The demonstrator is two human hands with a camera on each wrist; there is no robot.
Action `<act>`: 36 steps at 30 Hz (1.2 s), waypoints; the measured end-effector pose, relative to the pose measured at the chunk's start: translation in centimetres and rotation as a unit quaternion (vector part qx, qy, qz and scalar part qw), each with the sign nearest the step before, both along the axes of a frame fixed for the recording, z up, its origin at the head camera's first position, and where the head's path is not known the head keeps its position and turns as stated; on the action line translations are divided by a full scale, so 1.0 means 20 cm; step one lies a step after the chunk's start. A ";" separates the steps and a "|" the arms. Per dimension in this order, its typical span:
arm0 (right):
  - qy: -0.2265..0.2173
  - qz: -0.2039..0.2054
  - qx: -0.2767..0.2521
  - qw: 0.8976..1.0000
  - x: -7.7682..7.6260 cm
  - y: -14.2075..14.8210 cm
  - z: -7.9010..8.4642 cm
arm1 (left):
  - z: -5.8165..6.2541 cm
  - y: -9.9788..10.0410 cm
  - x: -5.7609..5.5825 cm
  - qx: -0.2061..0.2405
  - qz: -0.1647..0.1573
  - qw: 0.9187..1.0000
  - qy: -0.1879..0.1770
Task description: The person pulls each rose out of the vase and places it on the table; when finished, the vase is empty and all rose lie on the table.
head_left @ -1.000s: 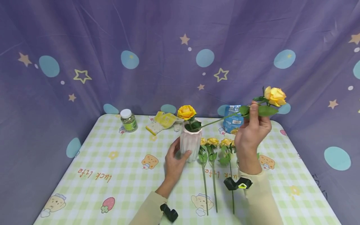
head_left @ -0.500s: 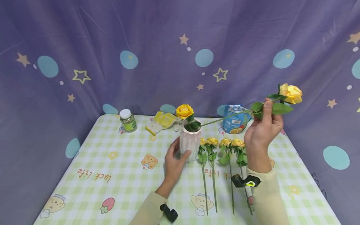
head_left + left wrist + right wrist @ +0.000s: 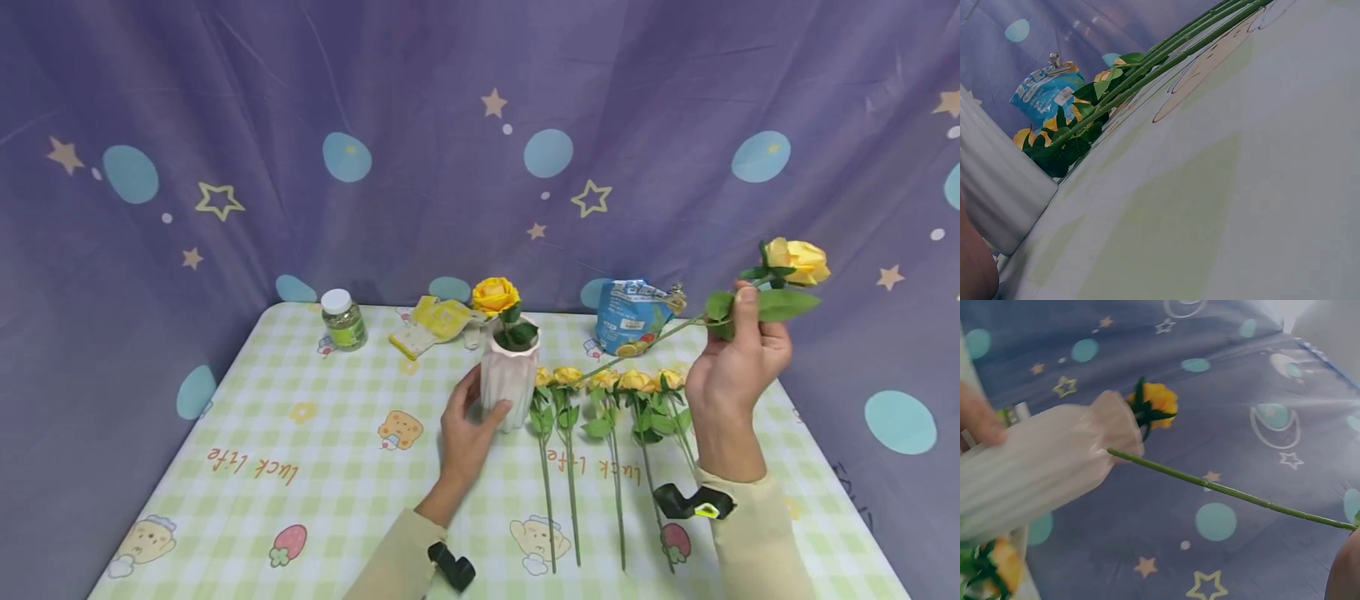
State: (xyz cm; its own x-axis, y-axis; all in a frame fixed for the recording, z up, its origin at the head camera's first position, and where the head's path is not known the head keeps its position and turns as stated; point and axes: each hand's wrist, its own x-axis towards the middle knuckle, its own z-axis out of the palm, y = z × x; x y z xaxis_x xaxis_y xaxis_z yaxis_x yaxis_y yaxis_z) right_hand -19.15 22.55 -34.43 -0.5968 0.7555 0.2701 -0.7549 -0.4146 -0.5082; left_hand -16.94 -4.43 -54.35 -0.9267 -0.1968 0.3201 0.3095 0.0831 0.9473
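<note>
A white fluted vase [image 3: 508, 383] stands upright on the table, one yellow rose [image 3: 496, 297] in its mouth. My left hand [image 3: 468, 425] grips the vase's lower left side, thumb across the front. Raised at the right, my right hand [image 3: 738, 367] pinches another yellow rose [image 3: 798, 262] just under its bloom and leaves. This rose's long green stem [image 3: 1229, 490] slants down to the left; in the head view its bare end lies right of the vase. Several yellow roses [image 3: 636, 381] lie side by side, right of the vase, stems toward me.
Along the back of the table [image 3: 315, 517] stand a lidded jar [image 3: 344, 321] at left and a blue pouch [image 3: 630, 321] with a clip at right. A yellow and white crumpled packet [image 3: 435, 323] lies behind the vase. A purple patterned curtain [image 3: 420, 83] hangs behind.
My right hand has moved right with its rose. The stem's end, earlier at the vase's mouth, now shows right of it. The left hand and vase stay put.
</note>
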 end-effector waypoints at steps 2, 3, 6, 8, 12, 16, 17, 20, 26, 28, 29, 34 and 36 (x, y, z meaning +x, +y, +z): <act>-0.009 0.009 0.004 1.000 0.01 0.01 -0.02 | 0.00 0.00 0.00 0.000 -0.001 1.000 -0.005; -0.016 0.013 0.011 1.000 0.01 0.02 -0.03 | 0.00 0.00 0.00 0.000 -0.002 1.000 -0.007; -0.042 0.031 0.042 0.998 0.02 0.04 -0.06 | 0.00 0.00 0.01 0.004 -0.003 1.000 -0.006; -0.065 0.051 0.068 0.994 0.03 0.06 -0.08 | 0.00 -0.01 0.00 0.009 -0.003 1.000 0.001; -0.131 0.101 0.127 0.978 0.05 0.12 -0.11 | 0.00 -0.01 0.00 0.014 -0.003 1.000 0.010; -0.209 0.148 0.198 0.946 0.07 0.19 -0.14 | 0.01 -0.01 0.00 0.011 -0.007 1.000 0.001; -0.227 0.158 0.215 0.937 0.08 0.20 -0.14 | 0.01 -0.01 0.00 0.010 -0.008 1.000 -0.001; -0.265 0.168 0.269 0.911 0.09 0.25 -0.17 | 0.01 0.00 0.00 0.011 -0.008 1.000 -0.002; -0.317 0.135 0.345 0.873 0.09 0.32 -0.24 | 0.00 0.00 0.00 0.010 -0.006 1.000 0.003; -0.337 0.118 0.370 0.858 0.09 0.35 -0.26 | 0.00 0.00 0.01 0.008 -0.005 1.000 0.001; -0.348 0.110 0.383 0.849 0.09 0.36 -0.27 | 0.00 0.00 0.01 0.009 -0.005 1.000 0.001; -0.390 0.085 0.450 0.799 0.09 0.46 -0.32 | 0.01 0.00 0.00 0.008 -0.004 1.000 0.002; -0.404 0.089 0.481 0.773 0.09 0.51 -0.35 | 0.01 0.00 0.00 0.007 -0.002 1.000 0.003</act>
